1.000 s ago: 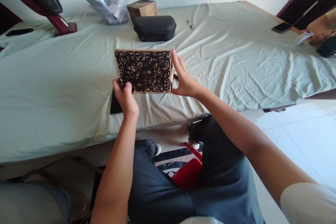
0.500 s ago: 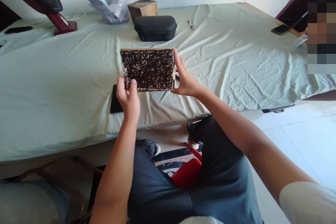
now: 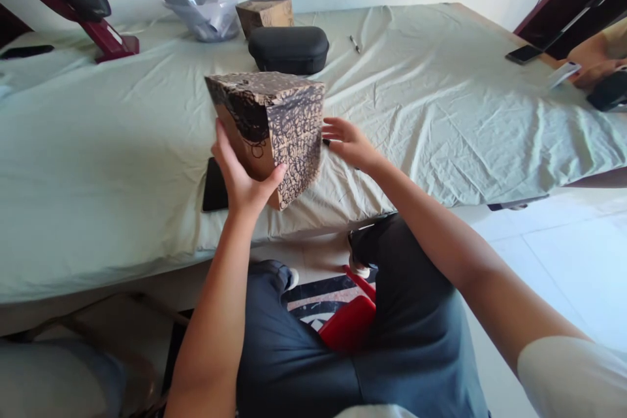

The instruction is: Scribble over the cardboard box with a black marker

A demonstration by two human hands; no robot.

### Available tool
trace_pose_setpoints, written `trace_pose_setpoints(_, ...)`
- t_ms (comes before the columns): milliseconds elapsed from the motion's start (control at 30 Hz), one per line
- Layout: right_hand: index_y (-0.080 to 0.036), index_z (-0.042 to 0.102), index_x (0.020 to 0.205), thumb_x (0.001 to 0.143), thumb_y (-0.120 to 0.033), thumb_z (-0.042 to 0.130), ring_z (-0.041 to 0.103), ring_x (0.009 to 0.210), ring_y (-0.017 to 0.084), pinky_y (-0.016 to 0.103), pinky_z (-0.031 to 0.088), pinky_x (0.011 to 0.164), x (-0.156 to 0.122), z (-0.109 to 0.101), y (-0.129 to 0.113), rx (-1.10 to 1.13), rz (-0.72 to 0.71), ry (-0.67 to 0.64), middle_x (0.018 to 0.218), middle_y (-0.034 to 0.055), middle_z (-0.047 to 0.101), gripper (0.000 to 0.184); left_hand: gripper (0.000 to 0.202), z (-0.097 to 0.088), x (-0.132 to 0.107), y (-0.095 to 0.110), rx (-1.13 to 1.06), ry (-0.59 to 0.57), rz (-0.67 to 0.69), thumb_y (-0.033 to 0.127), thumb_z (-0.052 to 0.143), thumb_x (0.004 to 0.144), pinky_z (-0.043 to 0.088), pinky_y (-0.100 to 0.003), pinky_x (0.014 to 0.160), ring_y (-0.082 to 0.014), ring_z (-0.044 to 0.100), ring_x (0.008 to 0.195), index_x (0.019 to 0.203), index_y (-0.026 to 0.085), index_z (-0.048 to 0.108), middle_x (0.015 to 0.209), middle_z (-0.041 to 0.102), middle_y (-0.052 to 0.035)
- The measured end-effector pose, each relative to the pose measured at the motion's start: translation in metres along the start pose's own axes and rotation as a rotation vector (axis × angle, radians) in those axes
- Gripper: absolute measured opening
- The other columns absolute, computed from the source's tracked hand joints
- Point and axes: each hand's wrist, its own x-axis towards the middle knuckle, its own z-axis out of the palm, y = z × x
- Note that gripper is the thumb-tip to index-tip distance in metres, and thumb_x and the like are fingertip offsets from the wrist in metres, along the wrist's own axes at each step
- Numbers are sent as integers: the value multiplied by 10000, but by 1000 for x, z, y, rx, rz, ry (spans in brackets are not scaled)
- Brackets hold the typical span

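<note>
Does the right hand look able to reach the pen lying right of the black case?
Probably yes: only rumpled cloth shows between the right hand and the pen; the held box is left of that path. A stretch seems likely.

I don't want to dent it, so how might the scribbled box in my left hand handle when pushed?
The scribbled box looks like cardboard, so it's probably light if empty. Straight edges suggest it's fairly stiff; flat faces make rolling unlikely.
</note>
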Motion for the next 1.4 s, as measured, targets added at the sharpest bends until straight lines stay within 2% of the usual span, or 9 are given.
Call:
trace_pose_setpoints(133, -74, 584, 1612, 939, -167, 628, 653, 1453, 401, 559, 546, 1252, 3, 6, 12, -531, 188, 48, 1582, 272, 683, 681, 1413, -2, -4, 21, 211, 183, 59, 773, 959, 697, 257, -688, 1424, -517, 361, 1691, 1827, 240, 301, 1767, 403, -278)
trace_pose_setpoints(233, -59, 646, 1544, 1043, -282, 655, 567, 1526, 486, 609, 519, 1251, 1, 17, 15, -789, 344, 37, 1623, 305, 614, 549, 1427, 1, -11, 40, 285, 199, 38, 789, 968, 677, 226, -745, 1400, -574, 325, 1680, 1806, 186, 339, 1759, 391, -318)
trace_pose_setpoints(300, -50, 664, 1506, 1109, -278, 560, 548, 1549, 489, 592, 513, 1248, 0, 25, 16, -851, 371, 49, 1630, 311, 595, 469, 1435, 4, -17, 53, 317, 172, 21, 797, 980, 652, 187, -780, 1391, -610, 277, 1690, 1780, 141, 383, 1758, 375, -346)
trace_pose_setpoints(433, -37, 633, 1485, 1127, -167, 409, 641, 1458, 440, 536, 540, 1181, 3, 30, 18, -832, 366, 41, 1581, 317, 635, 442, 1382, 8, -28, 69, 348, 152, 18, 778, 1004, 620, 172, -816, 1374, -654, 272, 1676, 1705, 89, 496, 1729, 399, -376)
trace_pose_setpoints(567, -78, 629, 1466, 1174, -250, 358, 747, 1289, 402, 488, 598, 1031, 8, 26, 19, -786, 359, 29, 1519, 291, 707, 434, 1389, 8, -31, 70, 328, 139, 6, 815, 998, 610, 169, -828, 1368, -655, 286, 1669, 1709, 131, 493, 1740, 399, -359)
trace_pose_setpoints(733, -146, 690, 1382, 1187, -300, 376, 775, 1260, 417, 469, 591, 973, 9, 24, 20, -767, 362, 21, 1421, 259, 787, 400, 1363, 8, -31, 68, 338, 166, 16, 838, 985, 616, 192, -796, 1376, -632, 314, 1666, 1701, 163, 510, 1741, 419, -339)
trace_pose_setpoints(933, -241, 628, 1482, 1154, -319, 462, 795, 1173, 411, 470, 584, 919, 4, 25, 20, -763, 344, 34, 1384, 212, 813, 376, 1341, 10, -31, 67, 349, 158, 39, 816, 974, 640, 195, -799, 1370, -631, 305, 1665, 1710, 156, 509, 1751, 408, -337)
trace_pose_setpoints(1200, -206, 609, 1544, 1145, -529, 509, 773, 1265, 459, 530, 613, 990, 2, 20, 18, -804, 309, 28, 1398, 242, 805, 523, 1338, 11, -31, 70, 344, 149, 31, 799, 987, 638, 220, -797, 1363, -632, 326, 1653, 1703, 140, 518, 1745, 422, -344)
trace_pose_setpoints(1400, -41, 505, 1618, 1024, -178, 534, 777, 1314, 465, 560, 629, 1039, -5, 17, -5, -874, 456, -82, 1449, 359, 757, 611, 1353, 12, -30, 69, 319, 161, 10, 806, 981, 636, 197, -812, 1371, -633, 310, 1668, 1715, 151, 494, 1749, 424, -341)
